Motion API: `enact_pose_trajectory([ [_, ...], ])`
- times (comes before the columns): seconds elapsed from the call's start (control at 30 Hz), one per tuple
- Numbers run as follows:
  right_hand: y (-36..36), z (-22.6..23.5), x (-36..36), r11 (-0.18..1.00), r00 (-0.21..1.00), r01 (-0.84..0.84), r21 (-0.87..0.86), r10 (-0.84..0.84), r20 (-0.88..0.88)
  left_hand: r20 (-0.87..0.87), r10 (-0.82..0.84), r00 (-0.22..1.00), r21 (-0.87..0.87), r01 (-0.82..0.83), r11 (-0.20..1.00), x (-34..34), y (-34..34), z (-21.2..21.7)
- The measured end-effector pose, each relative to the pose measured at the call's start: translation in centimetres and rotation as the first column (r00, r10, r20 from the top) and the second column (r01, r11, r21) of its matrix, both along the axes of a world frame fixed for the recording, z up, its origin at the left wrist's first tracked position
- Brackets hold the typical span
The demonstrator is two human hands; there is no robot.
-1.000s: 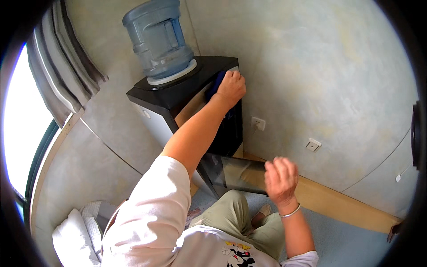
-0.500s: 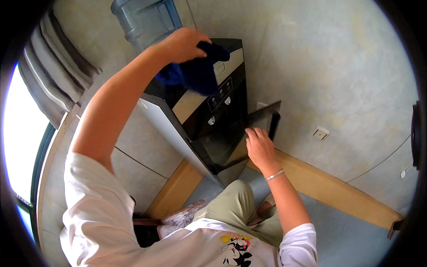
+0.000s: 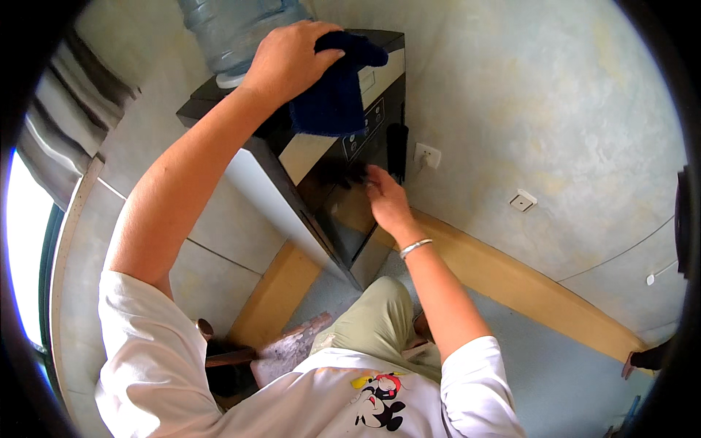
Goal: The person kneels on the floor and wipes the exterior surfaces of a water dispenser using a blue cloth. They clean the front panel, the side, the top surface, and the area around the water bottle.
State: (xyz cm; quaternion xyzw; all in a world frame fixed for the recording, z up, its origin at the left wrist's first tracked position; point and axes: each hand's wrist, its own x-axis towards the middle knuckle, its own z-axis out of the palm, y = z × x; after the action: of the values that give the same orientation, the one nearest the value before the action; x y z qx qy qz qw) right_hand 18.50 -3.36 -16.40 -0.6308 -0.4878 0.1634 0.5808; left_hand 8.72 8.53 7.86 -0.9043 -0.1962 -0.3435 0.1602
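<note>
A black and silver water dispenser (image 3: pixel 277 190) stands against the wall with a clear blue water bottle (image 3: pixel 226 36) upside down on top. My left hand (image 3: pixel 292 62) grips a dark blue cloth (image 3: pixel 328 106), which hangs over the upper front edge and partly covers the button panel (image 3: pixel 365 130). Lower down, my right hand (image 3: pixel 387 204) is at the dispenser's glossy dark door (image 3: pixel 350 219), fingertips stretched toward its surface. Nothing shows in that hand. The door lies flat or almost flat against the front; whether it is fully closed, I cannot tell.
Right of the dispenser, the wall carries a socket with a plug (image 3: pixel 427 155) and another wall plate (image 3: pixel 523 201). A curtain (image 3: pixel 73 109) and bright window (image 3: pixel 25 241) are at the left. A wooden piece of furniture (image 3: pixel 232 358) stands beside me. Another person's foot (image 3: pixel 629 365) shows at far right.
The dispenser door has swung from wide open to against, or nearly against, the front. My right hand has moved up and left with it. My left hand still holds the cloth, slightly higher in view.
</note>
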Motion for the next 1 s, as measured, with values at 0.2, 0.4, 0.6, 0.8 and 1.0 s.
enact_pose_trajectory([
  [0.2,-5.0,-1.5,1.6,0.991,0.914,0.057,-0.118,-0.099,-0.392,-0.048,-0.01,0.999,0.028,0.011,1.0,-0.5,1.4,-0.4],
  [0.4,-10.9,-4.7,2.8,0.977,0.777,0.143,-0.158,-0.21,-0.593,-0.32,-0.179,0.93,0.181,0.246,0.952,0.0,-6.2,-0.2],
  [0.6,-12.5,-3.3,1.2,0.991,0.741,0.122,-0.06,-0.131,-0.659,-0.778,0.254,0.575,0.344,0.052,0.937,1.0,-10.7,-9.3],
  [0.8,-13.2,-3.4,-0.8,0.997,0.781,-0.025,-0.072,-0.025,-0.625,-0.637,0.271,0.721,0.515,0.137,0.846,0.1,-9.3,-18.1],
  [1.0,-17.4,-8.0,1.5,0.987,0.816,0.11,-0.114,-0.156,-0.557,-0.728,0.239,0.643,0.425,0.149,0.893,-0.5,-9.6,-25.5],
])
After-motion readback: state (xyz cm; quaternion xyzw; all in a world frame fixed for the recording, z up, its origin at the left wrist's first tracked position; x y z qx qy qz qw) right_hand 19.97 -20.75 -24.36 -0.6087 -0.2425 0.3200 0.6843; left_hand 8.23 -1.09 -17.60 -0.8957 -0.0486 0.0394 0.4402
